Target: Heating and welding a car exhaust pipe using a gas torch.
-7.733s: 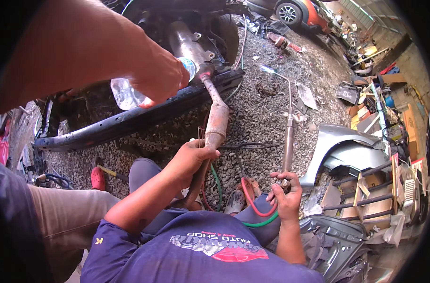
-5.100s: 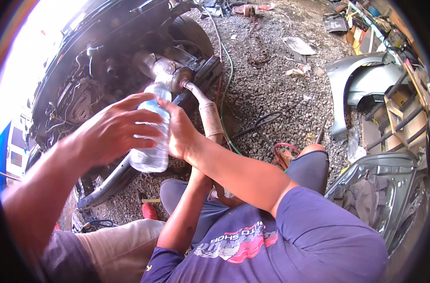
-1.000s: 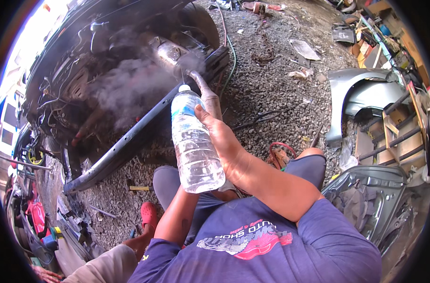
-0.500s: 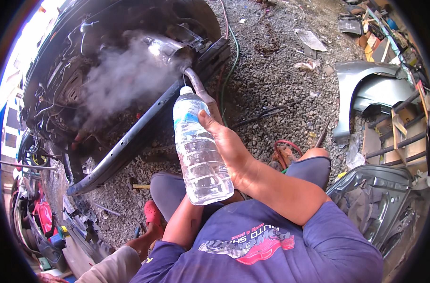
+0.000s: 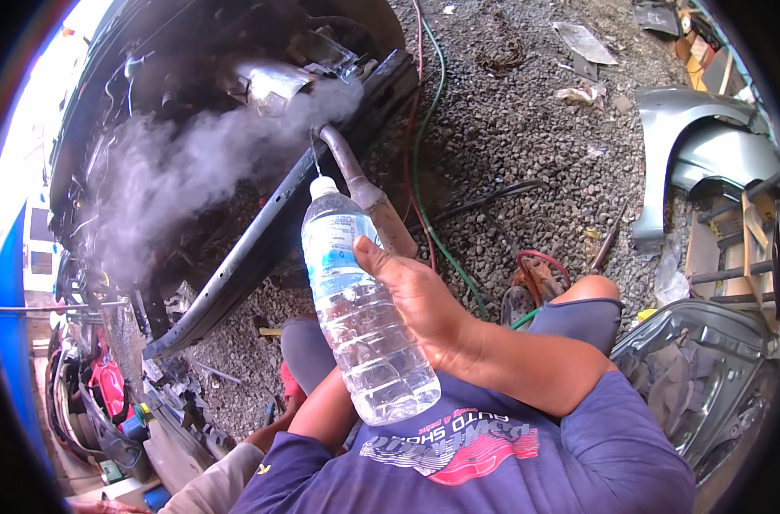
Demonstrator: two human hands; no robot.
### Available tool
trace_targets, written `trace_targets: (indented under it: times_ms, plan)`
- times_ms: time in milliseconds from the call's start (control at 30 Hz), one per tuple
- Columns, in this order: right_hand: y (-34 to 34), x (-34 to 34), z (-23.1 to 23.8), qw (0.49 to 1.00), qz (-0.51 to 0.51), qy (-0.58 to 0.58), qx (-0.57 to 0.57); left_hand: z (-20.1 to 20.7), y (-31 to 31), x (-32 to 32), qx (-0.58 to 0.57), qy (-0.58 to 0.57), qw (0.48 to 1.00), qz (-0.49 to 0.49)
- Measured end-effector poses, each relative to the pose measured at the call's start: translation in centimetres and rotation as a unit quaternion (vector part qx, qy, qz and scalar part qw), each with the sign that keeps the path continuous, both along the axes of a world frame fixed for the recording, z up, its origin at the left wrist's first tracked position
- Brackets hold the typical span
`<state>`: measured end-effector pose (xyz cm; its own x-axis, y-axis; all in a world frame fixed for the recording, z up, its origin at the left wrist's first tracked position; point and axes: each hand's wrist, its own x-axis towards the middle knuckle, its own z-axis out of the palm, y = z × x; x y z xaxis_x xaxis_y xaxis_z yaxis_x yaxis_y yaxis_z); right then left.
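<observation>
Your own hands were out of sight. A helper's hand (image 5: 424, 310) gripped the water bottle (image 5: 356, 334); the hot steam (image 5: 176, 171) might have burned it.

Clear glossy plastic bottle (image 5: 360, 321); rusty matt metal pipe (image 5: 369, 201); rough gravel ground (image 5: 510, 137).

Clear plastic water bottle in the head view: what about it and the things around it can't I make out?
- Clear plastic water bottle: one side is covered by the co-worker's hand; whether its white top is shut is too small to tell.
- Dark car underside: partly veiled by white smoke.
- Co-worker's other hand: hidden behind the bottle.
- Wearer's own hands: outside the head view.
</observation>
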<state>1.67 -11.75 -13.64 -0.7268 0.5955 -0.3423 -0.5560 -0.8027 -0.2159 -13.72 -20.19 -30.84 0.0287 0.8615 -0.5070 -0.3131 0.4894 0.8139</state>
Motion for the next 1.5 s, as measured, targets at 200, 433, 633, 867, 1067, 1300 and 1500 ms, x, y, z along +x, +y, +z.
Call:
trace_targets:
  times_ms: [200, 433, 633, 867, 1067, 1300, 1500]
  plan:
    - [0.3, 0.9, -0.4, 1.0, -0.015, 0.011, -0.004, -0.7, 0.7, 0.9, -0.002, 0.017, 1.0, -0.002]
    - [0.1, 1.7, -0.6, 1.0, -0.027, 0.002, 0.01, -2.2, 2.8, 2.6, 0.007, 0.034, 0.999, -0.005]
    - [0.1, 1.6, -1.4, 0.998, -0.054, 0.028, -0.018, -4.9, 6.3, 5.0, 0.025, 0.057, 0.998, -0.005]
    - [-0.2, 1.9, -1.6, 0.997, -0.078, -0.001, -0.01, -7.5, 10.2, 8.7, 0.039, 0.08, 0.996, 0.019]
    - [-0.3, 2.1, -1.7, 0.995, -0.089, -0.005, 0.037, -8.0, 11.1, 9.9, 0.035, 0.073, 0.995, 0.056]
    - [-0.5, 2.3, -1.1, 0.995, -0.089, -0.011, 0.036, -7.4, 11.0, 9.9, 0.041, 0.066, 0.996, 0.049]
    - [-0.4, 2.3, -1.0, 0.996, -0.08, -0.016, 0.02, -7.7, 11.0, 9.8, 0.043, 0.079, 0.995, 0.04]
